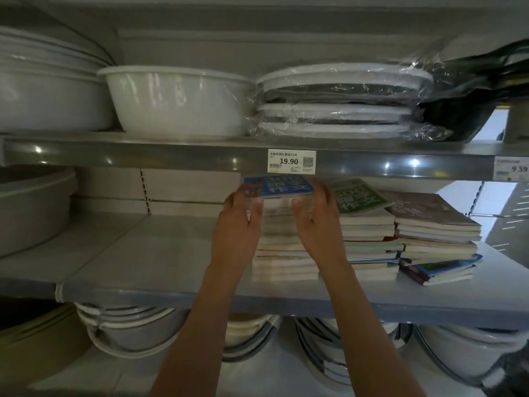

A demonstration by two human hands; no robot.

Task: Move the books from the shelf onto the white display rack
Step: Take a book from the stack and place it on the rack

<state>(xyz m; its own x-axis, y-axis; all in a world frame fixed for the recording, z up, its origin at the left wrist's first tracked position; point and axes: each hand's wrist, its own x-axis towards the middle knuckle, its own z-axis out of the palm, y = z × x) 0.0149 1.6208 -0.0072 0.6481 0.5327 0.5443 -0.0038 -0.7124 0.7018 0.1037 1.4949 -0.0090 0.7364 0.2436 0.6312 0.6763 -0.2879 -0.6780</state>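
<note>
Three stacks of books stand on the middle grey shelf. The left stack is topped by a blue-covered book. My left hand holds the left side of that stack's upper part, thumb on its front. On the stack's right side is my right hand, fingers curled round the blue book's right edge. A stack topped by a green book stands just right of it, then one with a brown cover. The white display rack is not in view.
White basins and wrapped plates fill the shelf above, whose front rail carries a 19.90 price tag. A grey tub sits at the left of the middle shelf. More stacked basins lie on the shelf below.
</note>
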